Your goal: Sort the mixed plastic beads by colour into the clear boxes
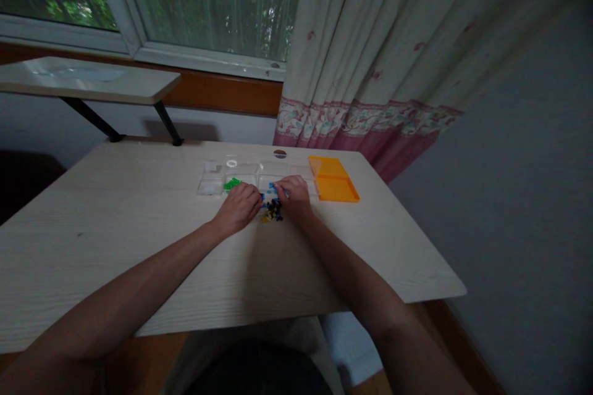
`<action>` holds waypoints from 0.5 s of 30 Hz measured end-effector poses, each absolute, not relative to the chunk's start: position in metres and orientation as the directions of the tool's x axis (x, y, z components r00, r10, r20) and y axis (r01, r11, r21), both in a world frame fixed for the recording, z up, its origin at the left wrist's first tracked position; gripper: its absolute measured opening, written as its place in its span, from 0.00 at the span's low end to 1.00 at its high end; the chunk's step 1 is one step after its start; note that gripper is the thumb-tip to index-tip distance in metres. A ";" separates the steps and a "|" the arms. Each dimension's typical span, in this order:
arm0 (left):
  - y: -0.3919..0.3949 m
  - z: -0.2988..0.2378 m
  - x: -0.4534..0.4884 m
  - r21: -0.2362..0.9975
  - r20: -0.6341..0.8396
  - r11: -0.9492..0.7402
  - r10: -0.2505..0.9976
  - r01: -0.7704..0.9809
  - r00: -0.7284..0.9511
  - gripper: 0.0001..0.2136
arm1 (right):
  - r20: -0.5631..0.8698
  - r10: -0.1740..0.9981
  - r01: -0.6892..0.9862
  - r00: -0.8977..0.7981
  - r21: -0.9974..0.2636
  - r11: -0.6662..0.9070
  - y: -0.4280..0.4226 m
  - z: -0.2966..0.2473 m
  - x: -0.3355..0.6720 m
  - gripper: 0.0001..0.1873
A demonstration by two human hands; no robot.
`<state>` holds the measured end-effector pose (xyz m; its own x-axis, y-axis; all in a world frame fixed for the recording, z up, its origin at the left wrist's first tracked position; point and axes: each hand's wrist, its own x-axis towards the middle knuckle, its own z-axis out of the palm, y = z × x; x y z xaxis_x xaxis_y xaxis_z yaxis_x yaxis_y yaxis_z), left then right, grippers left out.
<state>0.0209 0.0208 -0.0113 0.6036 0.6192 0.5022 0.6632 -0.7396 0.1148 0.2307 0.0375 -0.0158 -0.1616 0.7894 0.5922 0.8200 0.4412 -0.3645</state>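
My left hand is closed, its fingertips pinched at a small blue piece. Opposite it, my right hand has its thumb and fingers drawn together over the front edge of a clear box; what they hold, if anything, is too small to make out. Blue bits lie in the compartment by its fingertips. Between and just below both hands sits a small pile of black, yellow and blue pieces on the table. Green pieces rest in a clear compartment beyond my left hand.
Transparent lidded boxes stand in a row across the table. To their right lies an orange open case. A raised shelf on black legs is at the back left, and a round hole cover is near the curtain.
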 end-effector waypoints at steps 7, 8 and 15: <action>0.022 -0.010 0.014 0.241 0.585 -0.686 0.667 0.687 0.462 0.11 | 0.610 0.687 0.735 -0.396 -0.238 0.635 0.019 -0.002 0.223 0.13; 0.023 -0.010 0.013 0.260 0.589 -0.684 0.672 0.682 0.449 0.12 | 0.612 0.675 0.731 -0.414 -0.219 0.647 0.018 -0.001 0.222 0.14; 0.025 -0.011 0.012 0.356 0.596 -0.703 0.678 0.616 0.429 0.11 | 0.618 0.603 0.699 -0.504 -0.117 0.705 0.020 -0.004 0.219 0.13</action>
<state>0.0119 0.0250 -0.0109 0.4293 0.6782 0.5965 0.6162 -0.7028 0.3555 0.2193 0.0199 -0.0043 -0.5044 0.6032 0.6178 0.6993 0.7051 -0.1174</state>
